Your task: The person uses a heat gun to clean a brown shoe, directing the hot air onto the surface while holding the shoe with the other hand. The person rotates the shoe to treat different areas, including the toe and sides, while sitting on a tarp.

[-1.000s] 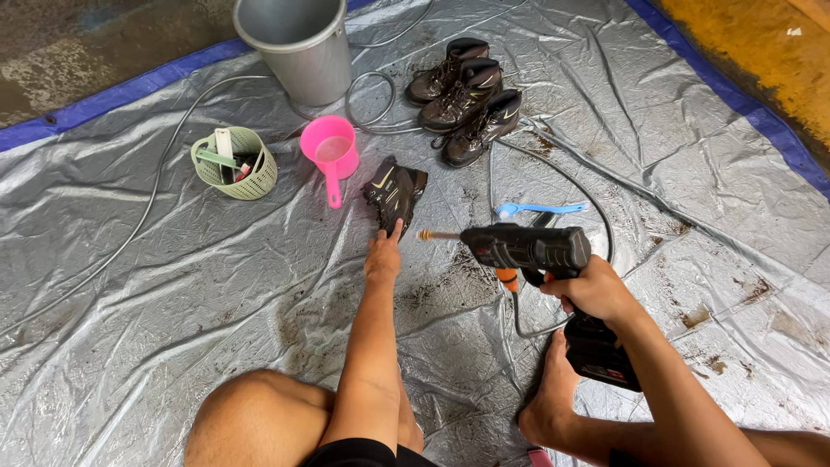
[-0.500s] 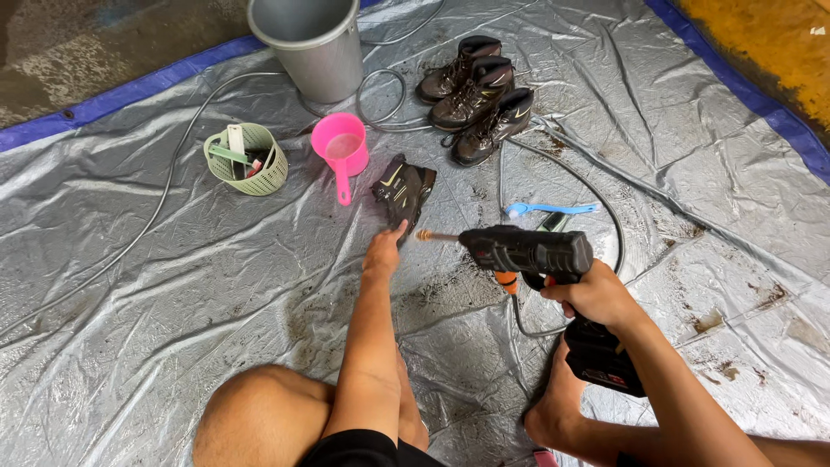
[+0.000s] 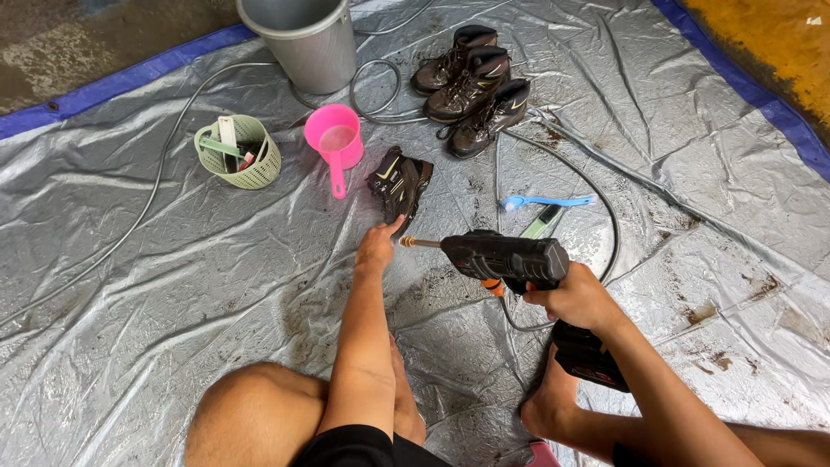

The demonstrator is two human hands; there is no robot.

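Across the tarp (image 3: 173,285), from its left edge to its right:
Tarp: silver-grey sheet with a blue border, crumpled, wet and streaked with mud, covering the ground.
Green basket (image 3: 237,152): near the tarp's far left part, a round perforated tub holding a few small tools.
Grey bucket (image 3: 302,36): upright at the far edge, right of the basket.
Pink scoop (image 3: 333,138): just in front of the bucket, handle pointing toward the person.
Hose (image 3: 151,195): thin grey line that runs from the left edge, loops by the bucket and curves round to the tool.
Left hand (image 3: 378,248): arm stretched forward over the knee, fingers closed loosely, fingertips at the near end of the single boot; whether they grip it cannot be told.
Single boot (image 3: 399,182): dark, lying on its side at the tarp's middle, right of the scoop.
Three boots (image 3: 471,85): dark, side by side near the far edge, well apart from the single boot.
Spray gun (image 3: 504,259): black body, brass nozzle pointing left toward the left hand.
Right hand (image 3: 575,298): wrapped tight around the spray gun's grip.
Blue brush (image 3: 546,201): lying flat beyond the spray gun.
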